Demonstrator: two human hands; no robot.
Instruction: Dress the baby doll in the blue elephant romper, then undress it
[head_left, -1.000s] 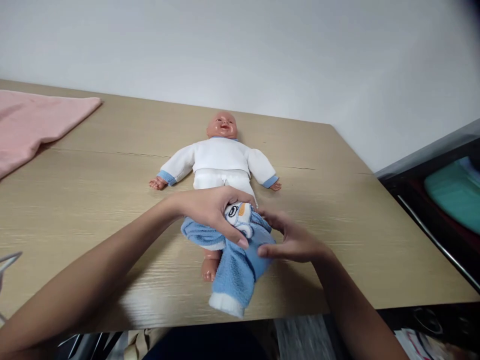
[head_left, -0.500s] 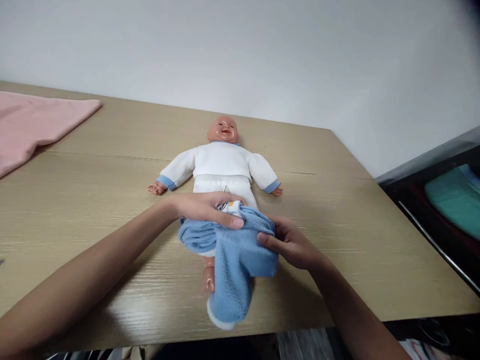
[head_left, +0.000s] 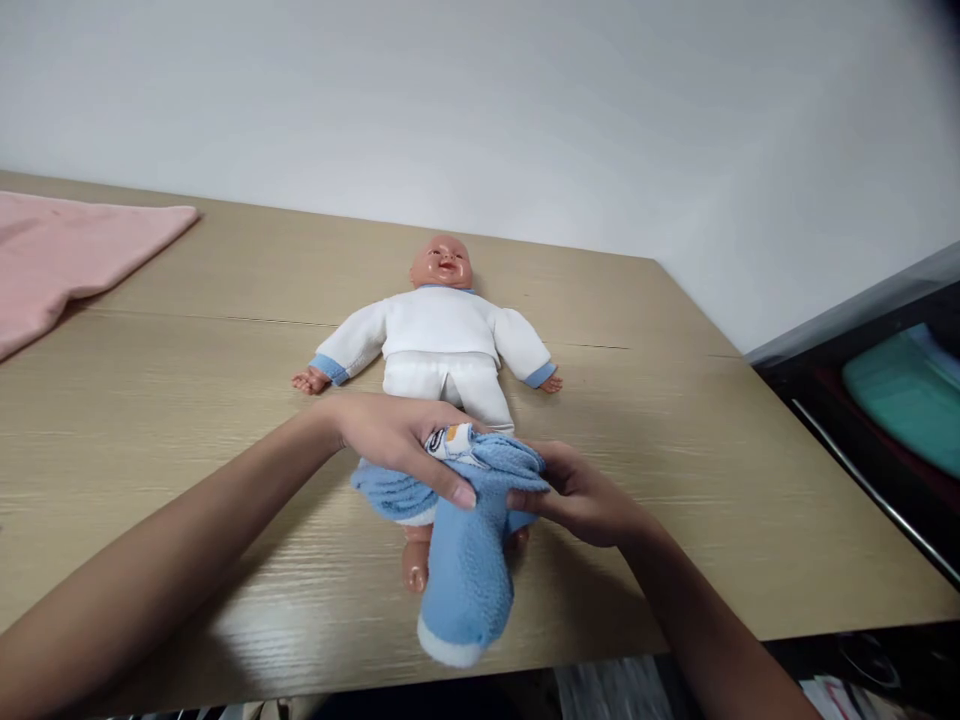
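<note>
A baby doll (head_left: 442, 325) in a white top and white trousers lies on its back, head toward the wall. Blue fleece pants (head_left: 469, 570) with white cuffs are bunched over its lower legs. One pant leg is gathered around the doll's leg at left, where a bare foot (head_left: 415, 565) sticks out; the other leg hangs toward me. My left hand (head_left: 409, 445) grips the waistband beside a white patch with a print. My right hand (head_left: 581, 495) pinches gathered fabric on the right side. The doll's other foot is mostly hidden behind the cloth.
The doll lies on a light wooden table (head_left: 225, 420) against a white wall (head_left: 480, 110). A pink cloth (head_left: 82, 255) is spread at the far left. Beyond the right edge stands a dark piece of furniture holding something green (head_left: 900, 395).
Both hands have gathered the loose pant leg more tightly. The waistband has come slightly down toward me, baring more of the doll's white trousers, and the hanging leg is bunched narrower.
</note>
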